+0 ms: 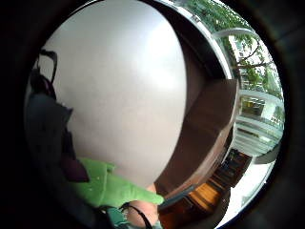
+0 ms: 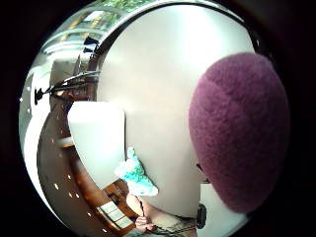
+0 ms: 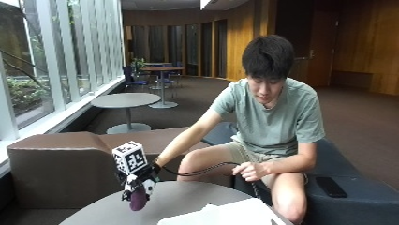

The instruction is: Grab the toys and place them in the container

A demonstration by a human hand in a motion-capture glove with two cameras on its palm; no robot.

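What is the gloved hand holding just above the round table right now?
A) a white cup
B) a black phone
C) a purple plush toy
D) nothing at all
C: in the outside view the gloved right hand grips a purple plush toy that hangs just over the round table, and the same purple plush fills much of the thumb side palm view.

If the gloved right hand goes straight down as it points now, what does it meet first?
Probably the round table. The right hand holds a purple plush toy hanging low over bare tabletop; the white container lies to the side, though depth is unclear.
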